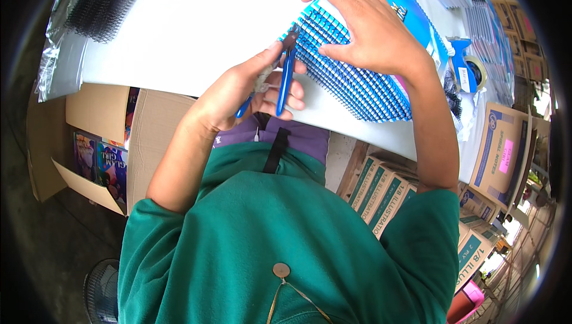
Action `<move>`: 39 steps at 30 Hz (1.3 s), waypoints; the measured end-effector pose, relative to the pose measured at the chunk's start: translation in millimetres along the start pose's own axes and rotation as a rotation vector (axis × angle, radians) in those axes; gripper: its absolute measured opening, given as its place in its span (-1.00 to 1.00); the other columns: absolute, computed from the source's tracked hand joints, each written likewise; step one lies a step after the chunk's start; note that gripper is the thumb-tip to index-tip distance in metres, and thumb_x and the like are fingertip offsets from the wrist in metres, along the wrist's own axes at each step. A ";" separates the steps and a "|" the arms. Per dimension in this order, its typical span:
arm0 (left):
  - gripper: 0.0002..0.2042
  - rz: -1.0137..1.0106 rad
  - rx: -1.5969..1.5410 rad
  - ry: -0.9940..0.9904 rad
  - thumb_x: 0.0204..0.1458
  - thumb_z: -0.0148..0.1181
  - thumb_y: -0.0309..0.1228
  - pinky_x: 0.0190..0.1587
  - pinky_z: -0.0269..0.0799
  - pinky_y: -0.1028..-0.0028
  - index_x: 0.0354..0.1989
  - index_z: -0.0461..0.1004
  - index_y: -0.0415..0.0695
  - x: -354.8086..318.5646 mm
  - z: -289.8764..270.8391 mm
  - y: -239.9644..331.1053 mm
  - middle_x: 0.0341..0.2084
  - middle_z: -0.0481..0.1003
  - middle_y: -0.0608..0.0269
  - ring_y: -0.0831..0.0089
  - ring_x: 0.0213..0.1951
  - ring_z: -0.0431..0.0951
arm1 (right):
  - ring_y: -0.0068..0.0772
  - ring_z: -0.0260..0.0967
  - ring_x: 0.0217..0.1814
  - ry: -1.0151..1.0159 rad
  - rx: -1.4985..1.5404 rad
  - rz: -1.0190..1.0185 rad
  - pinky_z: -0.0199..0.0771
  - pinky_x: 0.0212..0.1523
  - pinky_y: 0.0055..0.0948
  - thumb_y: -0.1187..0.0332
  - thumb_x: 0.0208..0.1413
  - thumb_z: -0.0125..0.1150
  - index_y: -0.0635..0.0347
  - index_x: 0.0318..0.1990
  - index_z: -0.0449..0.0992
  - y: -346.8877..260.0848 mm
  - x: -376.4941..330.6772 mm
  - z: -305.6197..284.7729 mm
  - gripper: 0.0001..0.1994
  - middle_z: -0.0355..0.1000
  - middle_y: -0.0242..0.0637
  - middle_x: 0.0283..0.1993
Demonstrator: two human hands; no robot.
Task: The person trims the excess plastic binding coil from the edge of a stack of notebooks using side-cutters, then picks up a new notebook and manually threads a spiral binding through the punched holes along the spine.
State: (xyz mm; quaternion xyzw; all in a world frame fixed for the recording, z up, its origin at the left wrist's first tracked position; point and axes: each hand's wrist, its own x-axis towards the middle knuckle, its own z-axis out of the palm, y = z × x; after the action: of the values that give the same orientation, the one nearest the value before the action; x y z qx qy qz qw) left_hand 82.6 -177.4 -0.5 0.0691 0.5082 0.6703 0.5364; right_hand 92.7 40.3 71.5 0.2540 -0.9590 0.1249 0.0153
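Note:
A stack of spiral notebooks point(348, 83) with blue covers and wire coils lies on the white table, coils turned toward me. My left hand point(235, 89) is closed around cutting pliers point(286, 83) with blue handles, one handle inside the palm and the other near the fingertips. Their dark jaws sit right at the far left corner of the coils; whether they grip a wire end is too small to tell. My right hand point(381, 32) rests on top of the stack, its fingers spread, thumb lying over the coils and two rings on the fingers.
Black coils point(110, 5) lie on clear plastic at the table's point(196, 32) far left. A blue tape dispenser point(462, 65) stands right of the stack, with more notebooks point(488, 38) behind it. Open cardboard boxes point(161, 124) are below left; closed cartons point(381, 196) sit below right.

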 end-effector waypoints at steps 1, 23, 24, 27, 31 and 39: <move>-0.40 -0.044 -0.211 -0.088 0.16 -0.31 0.12 -0.30 0.45 0.23 -0.06 0.35 -0.24 -0.2 -1.7 -1.2 -0.41 0.49 0.08 0.24 -0.37 0.53 | -0.04 0.06 0.18 -0.012 -0.007 0.001 -0.05 0.23 -0.14 0.26 -0.27 0.25 0.16 -0.04 0.29 0.3 0.0 0.9 -0.46 0.22 -0.11 -0.01; -0.41 -0.090 -0.340 -0.155 0.18 -0.36 0.07 -0.31 0.54 0.29 -0.12 0.33 -0.29 -0.2 -13.2 -4.6 -0.47 0.40 0.11 0.34 -0.42 0.49 | 0.19 -0.13 0.34 -0.096 -0.097 0.180 -0.16 0.29 0.07 0.32 -0.27 0.30 0.31 0.01 0.23 -20.4 5.1 -1.4 -0.39 0.17 0.07 0.07; -0.42 -0.092 -0.295 -0.101 0.19 -0.35 0.07 -0.34 0.55 0.32 -0.16 0.34 -0.29 0.3 -11.0 -3.6 -0.54 0.38 0.16 0.41 -0.51 0.48 | 0.19 -0.13 0.34 -0.105 -0.044 0.190 -0.17 0.29 0.07 0.32 -0.27 0.29 0.31 0.01 0.23 -19.5 4.5 -2.0 -0.39 0.17 0.07 0.07; -0.49 -0.020 0.242 0.160 0.20 -0.32 0.03 -0.53 0.42 0.46 -0.25 0.36 -0.22 -6.6 3.5 4.7 -0.67 0.29 0.33 0.57 -0.60 0.39 | 0.20 -0.12 0.33 -0.077 -0.102 0.153 -0.18 0.30 0.07 0.32 -0.27 0.26 0.33 0.01 0.23 -9.3 2.3 7.5 -0.40 0.18 0.08 0.07; -0.49 0.148 1.094 0.506 0.20 -0.29 0.02 -0.42 0.37 0.29 -0.24 0.36 -0.26 -6.6 13.9 -2.3 -0.63 0.39 0.08 0.28 -0.55 0.44 | 0.23 -0.12 0.33 -0.065 -0.124 0.146 -0.19 0.30 0.06 0.31 -0.27 0.24 0.34 0.01 0.22 -10.1 2.3 7.6 -0.39 0.18 0.09 0.06; -0.44 -0.103 0.116 0.089 0.19 -0.35 0.05 -0.23 0.46 0.19 -0.04 0.31 -0.24 -9.9 -3.5 4.4 -0.41 0.48 -0.02 0.11 -0.28 0.54 | 0.29 -0.18 0.35 0.012 -0.304 0.333 -0.25 0.29 0.17 0.20 -0.28 0.37 0.28 0.18 0.12 -49.1 6.3 13.2 -0.18 0.08 0.17 0.21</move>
State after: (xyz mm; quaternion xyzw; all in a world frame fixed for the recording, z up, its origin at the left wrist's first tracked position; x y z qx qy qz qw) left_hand 81.6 -186.9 5.6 0.0441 0.5723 0.6138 0.5420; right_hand 111.8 -7.2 70.8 0.0859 -0.9954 -0.0188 0.0385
